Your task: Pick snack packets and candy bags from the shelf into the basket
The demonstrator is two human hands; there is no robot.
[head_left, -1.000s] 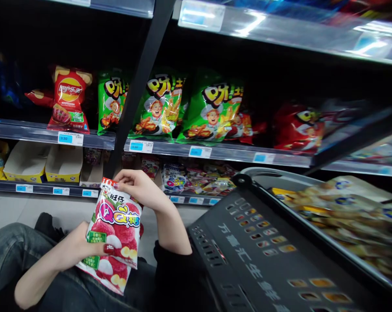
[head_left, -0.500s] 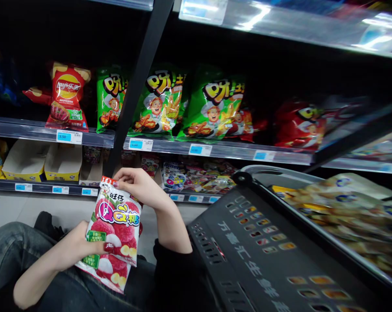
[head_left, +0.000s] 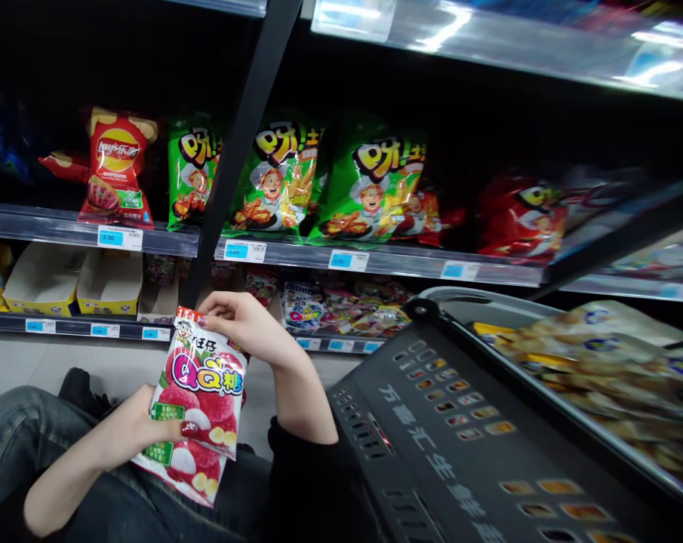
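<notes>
Two lychee gummy candy packets [head_left: 205, 411], white and pink with large coloured lettering, overlap in front of me above my knees. The lower one sticks out beneath the upper one. My left hand [head_left: 157, 426] is closed on their lower left side, thumb across the front and the other fingers hidden behind. At the top right, my right hand [head_left: 236, 320] pinches the upper packet's red top edge between thumb and curled fingers. What its fingers touch behind the packet is hidden.
A dark shopping basket [head_left: 443, 422] stands at my right, heaped with beige packets [head_left: 601, 354]. Ahead, a shelf holds green snack bags [head_left: 369, 188] and a red chip bag [head_left: 118, 170]. Below are open cartons [head_left: 109, 283] and small candy packets [head_left: 341, 309]. A dark post [head_left: 244, 128] divides the shelves.
The packets have shifted very slightly between my hands, the lower edge rising a touch. Both hands keep their hold, and everything else stays in place.
</notes>
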